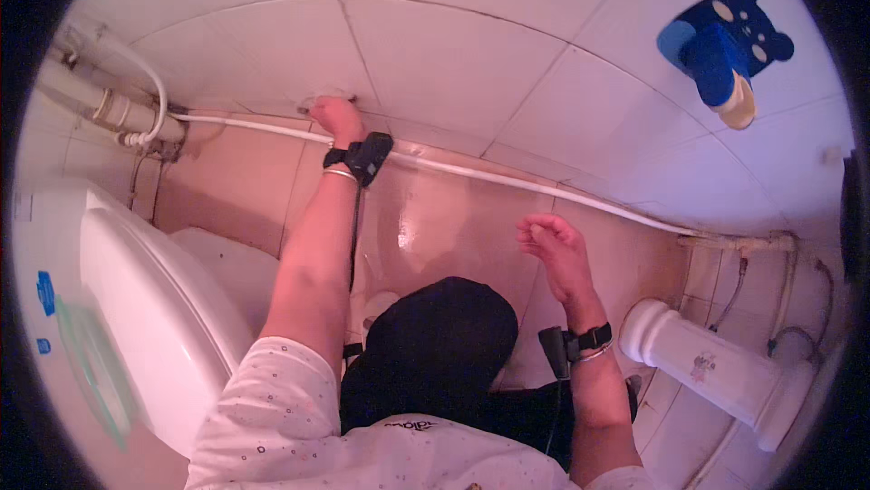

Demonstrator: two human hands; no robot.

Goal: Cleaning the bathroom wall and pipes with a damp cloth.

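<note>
My left hand [336, 119] reaches far forward to the foot of the tiled wall [444, 55], just above a thin white pipe [507, 180]. Its fingers are curled against the wall. A small greyish patch shows by the fingertips, and I cannot make out what it is or what the hand grips. My right hand [553, 247] hovers in the air over the floor, fingers bent in toward the thumb, with nothing visible in them. Each wrist wears a black strap with a small dark device and a bangle.
To the left stands a white toilet [149, 282], with a green translucent item [91, 363] beyond it. A white pedestal [702, 359] and hoses are at right. A blue bear-shaped holder [729, 37] hangs on the wall. Thick pipes [118, 110] fill the far left corner.
</note>
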